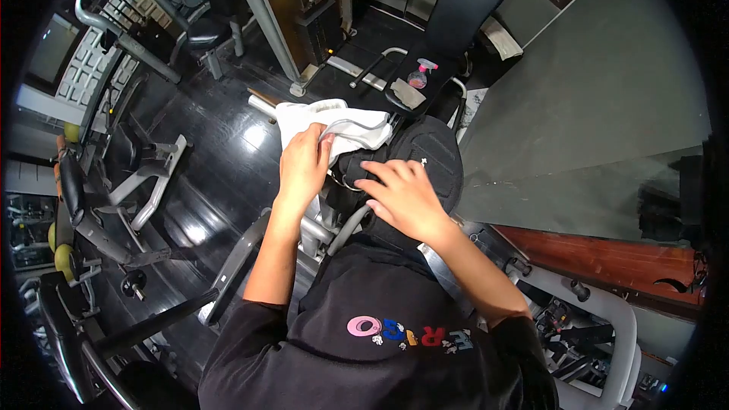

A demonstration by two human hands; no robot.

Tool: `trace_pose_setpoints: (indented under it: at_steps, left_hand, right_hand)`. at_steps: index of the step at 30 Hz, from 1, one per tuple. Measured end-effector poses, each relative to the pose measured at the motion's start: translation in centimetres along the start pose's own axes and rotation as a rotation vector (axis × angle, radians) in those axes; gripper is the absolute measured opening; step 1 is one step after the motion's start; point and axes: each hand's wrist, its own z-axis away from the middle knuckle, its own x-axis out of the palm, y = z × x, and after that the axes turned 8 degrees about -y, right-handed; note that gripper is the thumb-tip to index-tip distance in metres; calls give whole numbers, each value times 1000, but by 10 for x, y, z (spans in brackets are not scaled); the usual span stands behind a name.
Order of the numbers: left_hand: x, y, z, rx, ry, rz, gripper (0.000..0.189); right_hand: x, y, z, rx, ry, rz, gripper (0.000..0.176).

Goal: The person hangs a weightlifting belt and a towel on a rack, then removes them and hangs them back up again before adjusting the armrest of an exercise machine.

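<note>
A white cloth (348,127) with a grey edge lies over the end of a machine part in front of me. My left hand (305,163) pinches the cloth's lower edge between thumb and fingers. To its right, my right hand (402,196) has its fingers spread and holds nothing; its fingertips are over a black strap or pad (360,168) with a metal ring. A black padded piece (434,153) sits just beyond that hand. Farther ahead, a spray bottle (419,74) with a pink trigger and a folded beige cloth (408,94) rest on a black seat.
A black backrest (465,1) rises behind the seat. Exercise machines (156,182) stand on the dark floor at the left. A grey panel (585,129) is at the right. A grey-framed machine (619,311) is at the lower right, and a metal post (262,15) stands ahead.
</note>
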Motion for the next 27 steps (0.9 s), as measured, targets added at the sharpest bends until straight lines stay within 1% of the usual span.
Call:
trace_pose_setpoints:
  at_steps: [2,3,4,6,7,9,10,12,13,15,19,21,22,23,24,25,26,27]
  left_hand:
    - [-3,-1,-6,-17,-9,-2,17]
    - [-4,-1,-8,-30,-19,-4,18]
    - [-3,-3,-10,-34,-15,-3,18]
    - [-1,-7,-12,28,-17,-51,22]
    - [0,-7,-12,24,-18,-49,23]
    - [1,-10,-12,14,-22,-12,24]
    - [1,-12,-12,10,-32,22,24]
    - [3,-16,-11,21,-22,28,24]
    - [3,-16,-11,39,-18,32,25]
    - [1,-16,-11,41,-21,50,25]
    - [-1,-13,-9,35,-28,91,22]
    - [-4,-12,-9,32,-42,100,21]
    - [-5,-11,-8,30,-62,109,21]
    - [-5,-12,-7,30,-62,110,21]
    - [-5,-12,-6,71,-50,118,21]
    - [-4,-13,-5,112,-38,126,22]
    - [-4,-14,-3,115,-39,128,22]
    - [-3,-15,-2,142,-39,138,22]
  right_hand:
    - [5,-4,-15,-96,-181,206,49]
    - [14,-3,-21,-123,-128,301,47]
    - [21,-3,-25,-129,-130,302,47]
    - [28,-4,-33,-159,-38,414,41]
    - [30,-6,-37,-167,-41,415,41]
    - [34,-9,-45,-128,-60,426,32]
    - [37,-9,-48,-136,-63,427,32]
    - [46,-9,-55,-126,-99,515,23]
    - [48,-10,-57,-133,-102,518,23]
    - [52,-10,-60,-98,-154,579,17]
    - [52,-8,-63,-104,-162,608,16]
    - [45,-5,-60,-163,-139,505,18]
    - [40,-4,-59,-164,-140,506,18]
    - [33,-2,-56,-191,-149,417,22]
    - [25,-1,-54,-215,-158,328,26]
    - [15,-3,-52,-190,-226,261,39]
    - [13,-1,-48,-187,-226,263,39]
    - [10,2,-44,-190,-186,173,45]
